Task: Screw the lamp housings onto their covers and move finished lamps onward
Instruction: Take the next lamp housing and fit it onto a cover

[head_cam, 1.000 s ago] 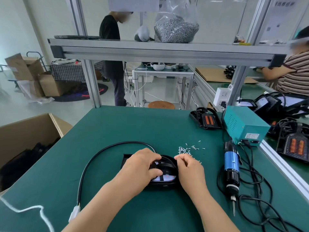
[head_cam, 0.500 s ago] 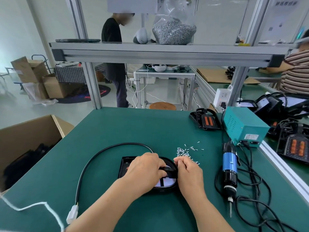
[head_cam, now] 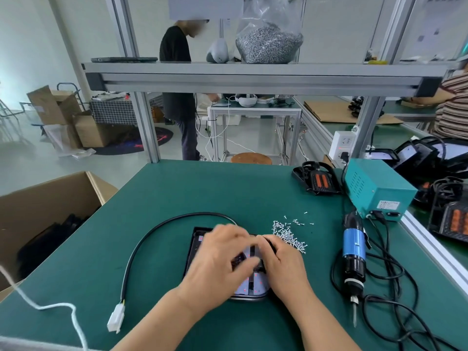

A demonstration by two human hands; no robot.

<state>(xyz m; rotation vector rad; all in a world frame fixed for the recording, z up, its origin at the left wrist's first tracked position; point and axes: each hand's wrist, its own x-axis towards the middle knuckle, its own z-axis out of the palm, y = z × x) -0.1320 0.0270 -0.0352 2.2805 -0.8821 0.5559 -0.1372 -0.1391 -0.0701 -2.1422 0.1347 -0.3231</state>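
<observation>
Open cardboard box (head_cam: pixel 45 198) at left, teal power unit (head_cam: pixel 377 188) at right, round wooden stool (head_cam: pixel 250 158) at centre, white socket (head_cam: pixel 342 144) above the unit

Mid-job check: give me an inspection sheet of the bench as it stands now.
Surface: green mat covers the bench.
Job's things: lamp under both hands; electric screwdriver lying at right.
Clutter: loose screws beside the lamp.
Grips: left hand and right hand on the lamp, blurred; hold unclear.
Cables: black lead ending in white connector; screwdriver cords tangled at right.
Surroundings: open cardboard box at left; screw bag on shelf above.
</observation>
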